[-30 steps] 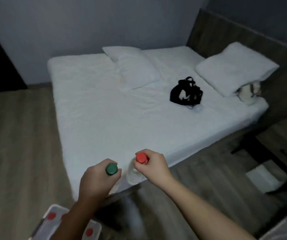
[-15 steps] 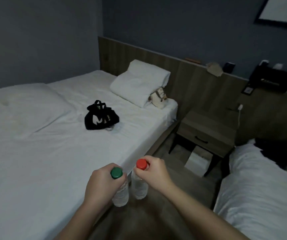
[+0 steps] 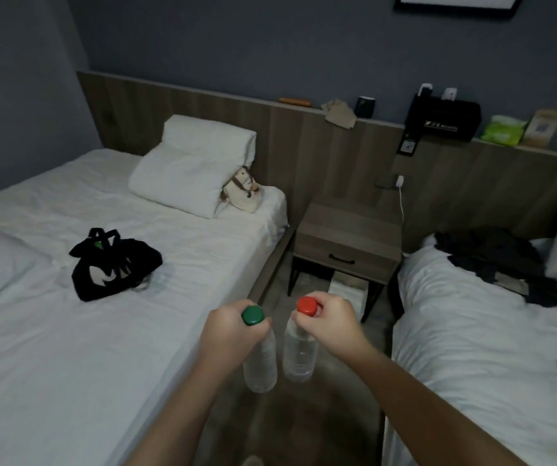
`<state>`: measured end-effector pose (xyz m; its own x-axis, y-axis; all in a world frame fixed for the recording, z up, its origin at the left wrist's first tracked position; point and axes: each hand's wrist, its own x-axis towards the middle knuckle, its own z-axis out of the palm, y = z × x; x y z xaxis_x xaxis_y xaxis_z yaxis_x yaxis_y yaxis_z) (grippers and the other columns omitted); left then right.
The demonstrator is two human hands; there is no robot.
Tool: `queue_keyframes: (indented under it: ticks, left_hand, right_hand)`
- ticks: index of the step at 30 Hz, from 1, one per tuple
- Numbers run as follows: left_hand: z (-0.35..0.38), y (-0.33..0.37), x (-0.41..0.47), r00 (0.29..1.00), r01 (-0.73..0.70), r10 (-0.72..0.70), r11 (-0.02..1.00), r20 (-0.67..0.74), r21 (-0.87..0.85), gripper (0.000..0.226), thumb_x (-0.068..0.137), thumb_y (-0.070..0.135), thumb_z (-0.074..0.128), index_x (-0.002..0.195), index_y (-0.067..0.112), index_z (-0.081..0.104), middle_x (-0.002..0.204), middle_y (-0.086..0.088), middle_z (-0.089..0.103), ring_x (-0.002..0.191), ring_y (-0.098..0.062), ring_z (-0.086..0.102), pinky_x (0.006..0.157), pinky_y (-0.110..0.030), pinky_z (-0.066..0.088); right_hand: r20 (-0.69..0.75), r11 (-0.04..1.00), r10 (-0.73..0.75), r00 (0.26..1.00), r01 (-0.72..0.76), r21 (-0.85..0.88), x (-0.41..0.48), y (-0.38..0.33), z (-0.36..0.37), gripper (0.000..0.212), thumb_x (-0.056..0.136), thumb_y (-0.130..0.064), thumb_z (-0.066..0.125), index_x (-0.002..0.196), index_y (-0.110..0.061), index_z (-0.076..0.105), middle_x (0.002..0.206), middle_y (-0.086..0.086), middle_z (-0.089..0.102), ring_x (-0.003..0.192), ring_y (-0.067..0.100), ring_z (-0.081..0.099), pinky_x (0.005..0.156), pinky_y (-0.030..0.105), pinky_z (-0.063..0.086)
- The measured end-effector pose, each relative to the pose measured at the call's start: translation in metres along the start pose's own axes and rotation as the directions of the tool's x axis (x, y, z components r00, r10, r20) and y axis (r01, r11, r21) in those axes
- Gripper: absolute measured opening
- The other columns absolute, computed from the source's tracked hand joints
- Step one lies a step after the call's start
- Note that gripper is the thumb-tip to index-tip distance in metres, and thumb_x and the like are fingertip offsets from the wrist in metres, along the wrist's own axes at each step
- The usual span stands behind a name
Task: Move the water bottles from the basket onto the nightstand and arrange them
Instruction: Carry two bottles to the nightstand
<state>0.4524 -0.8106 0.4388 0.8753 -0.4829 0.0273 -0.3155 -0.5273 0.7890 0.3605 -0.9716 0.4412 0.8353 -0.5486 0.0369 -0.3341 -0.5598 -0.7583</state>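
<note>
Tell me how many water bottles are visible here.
2. The green-capped bottle is held at its neck by the left hand, the red-capped bottle by the right hand, side by side above the floor. The basket is out of view, so more may be hidden.

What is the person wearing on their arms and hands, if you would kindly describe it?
The left hand and right hand are bare: no gloves or rings to be seen. The left forearm and right forearm are bare down to the picture's lower edge, with no sleeves, watch or bands in view.
</note>
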Motion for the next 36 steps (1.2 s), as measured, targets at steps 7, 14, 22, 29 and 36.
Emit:
queue_keyframes:
  ticks: [7,14,22,29,36]
  left_hand:
    - [0.026,0.001,0.124,0.984,-0.117,0.105,0.99,0.141,0.081,0.012,0.075,0.032,0.07,0.076,0.021,0.065,0.069,0.006,0.064,0.066,-0.012,0.061,0.067,-0.032,0.054]
    - [0.045,0.009,0.227,0.953,-0.255,0.239,0.965,0.184,0.067,0.01,0.073,0.03,0.075,0.078,0.026,0.067,0.068,0.01,0.062,0.066,-0.007,0.06,0.066,-0.02,0.048]
    - [0.078,0.019,0.303,0.94,-0.286,0.275,0.958,0.204,0.025,0.013,0.074,0.027,0.076,0.082,0.021,0.069,0.067,0.016,0.057,0.063,0.005,0.053,0.061,-0.007,0.038]
    - [0.132,0.042,0.375,0.948,-0.23,0.221,0.973,0.229,0.014,0.011,0.076,0.027,0.074,0.085,0.023,0.068,0.072,0.013,0.061,0.068,0.002,0.057,0.062,-0.01,0.043]
    - [0.183,0.08,0.45,0.956,-0.192,0.163,0.976,0.245,0.099,0.019,0.075,0.029,0.075,0.092,0.022,0.07,0.082,0.005,0.067,0.075,-0.01,0.062,0.069,-0.024,0.051]
  right_hand:
    - [-0.036,0.99,0.129,0.991,-0.13,-0.049,0.097,0.026,-0.001,0.005,0.082,-0.023,0.068,0.079,-0.019,0.066,0.073,-0.006,0.063,0.068,0.003,0.059,0.064,0.013,0.045]
    - [-0.18,0.984,0.156,0.971,-0.168,-0.054,0.173,0.039,-0.012,0.01,0.08,-0.03,0.069,0.075,-0.033,0.061,0.07,-0.014,0.061,0.068,0.0,0.058,0.062,0.011,0.037]
    - [-0.219,0.972,0.223,0.95,-0.234,-0.023,0.241,0.067,-0.025,0.004,0.078,-0.027,0.071,0.077,-0.027,0.067,0.073,-0.01,0.066,0.071,0.002,0.061,0.065,0.017,0.046]
    - [-0.147,0.968,0.244,0.959,-0.249,-0.017,0.322,0.116,-0.049,0.007,0.08,-0.032,0.069,0.082,-0.026,0.066,0.076,-0.01,0.064,0.069,-0.002,0.056,0.061,0.009,0.039]
    - [-0.105,0.974,0.226,0.968,-0.224,0.035,0.417,0.162,-0.088,0.021,0.082,-0.028,0.072,0.101,-0.02,0.068,0.087,-0.008,0.065,0.083,0.006,0.061,0.076,0.014,0.046]
